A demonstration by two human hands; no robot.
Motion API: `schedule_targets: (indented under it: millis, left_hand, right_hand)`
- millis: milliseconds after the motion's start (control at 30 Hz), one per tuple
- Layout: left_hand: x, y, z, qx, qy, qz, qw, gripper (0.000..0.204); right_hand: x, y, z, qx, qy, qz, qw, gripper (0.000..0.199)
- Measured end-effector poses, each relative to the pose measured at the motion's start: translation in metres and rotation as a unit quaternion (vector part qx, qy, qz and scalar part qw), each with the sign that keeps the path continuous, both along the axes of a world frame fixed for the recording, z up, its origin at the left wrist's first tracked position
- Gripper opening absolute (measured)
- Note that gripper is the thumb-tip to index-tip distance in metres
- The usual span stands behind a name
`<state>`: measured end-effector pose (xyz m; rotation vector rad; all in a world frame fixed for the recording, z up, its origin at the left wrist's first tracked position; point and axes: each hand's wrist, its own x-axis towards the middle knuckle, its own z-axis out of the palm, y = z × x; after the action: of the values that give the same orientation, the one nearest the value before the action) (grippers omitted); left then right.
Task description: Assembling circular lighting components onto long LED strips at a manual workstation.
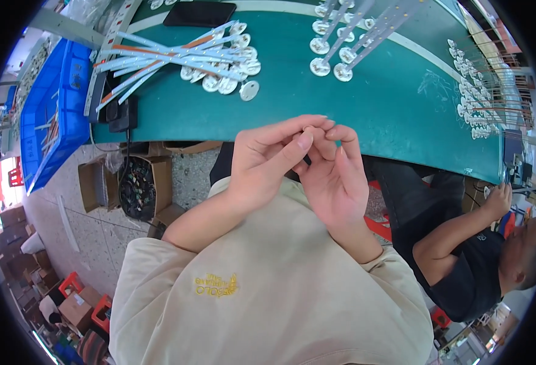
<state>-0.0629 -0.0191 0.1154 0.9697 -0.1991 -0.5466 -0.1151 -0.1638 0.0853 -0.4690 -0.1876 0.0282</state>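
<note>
My left hand (260, 159) and my right hand (339, 182) meet in front of my chest, at the near edge of the green table. The left thumb presses toward its curled fingers. My right fingers bend in against the left fingertips. Whatever sits between them, if anything, is hidden or too small to name. Beyond the hands lies a crossed pile of light strips (173, 58), white and orange, with round white discs at their right ends. Nearest to my hands is a loose round white disc (249, 90). Several strips stand upright on round white bases (320, 67) farther back.
A dark flat phone-like slab (199, 13) lies at the far edge. Left are a blue bin (55, 115), a black adapter (122, 115) and cardboard boxes (164, 182). A co-worker (462, 255) sits at right, near more upright disc-based pieces (478, 100).
</note>
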Motion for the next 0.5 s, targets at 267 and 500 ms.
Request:
schedule_targets:
  millis: [267,500]
  left_hand:
    - [-0.006,0.042,-0.026,-0.066,0.025,0.042,0.997,0.030]
    - [0.001,0.049,-0.050,-0.140,0.106,0.122,0.977,0.028]
  right_hand:
    - [0.003,0.041,-0.006,-0.252,-0.110,-0.068,0.959,0.033]
    - [0.019,0.061,-0.005,-0.663,-0.236,-0.197,0.683,0.039]
